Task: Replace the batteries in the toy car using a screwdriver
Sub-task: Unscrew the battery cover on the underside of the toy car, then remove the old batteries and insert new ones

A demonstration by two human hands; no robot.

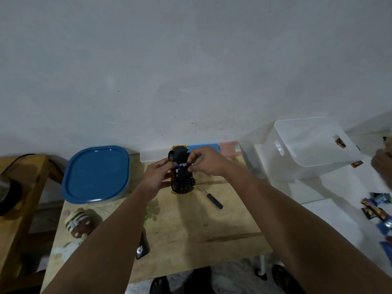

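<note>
Toy car (182, 183) belly-up, lengthwise away; battery (184, 165) crosswise.

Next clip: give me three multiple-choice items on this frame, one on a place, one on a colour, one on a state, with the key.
1. Where is the screwdriver?
A. in the right hand
B. lying on the table right of the toy car
C. in the clear bin

2. What colour is the lid at left?
A. blue
B. red
C. white

3. How does the toy car sit?
A. on its wheels
B. on its side
C. underside up

Key: B, it lies loose on the wooden table; A, plainly blue; C, the black chassis faces up while the left hand and right hand pinch a battery over it.
</note>
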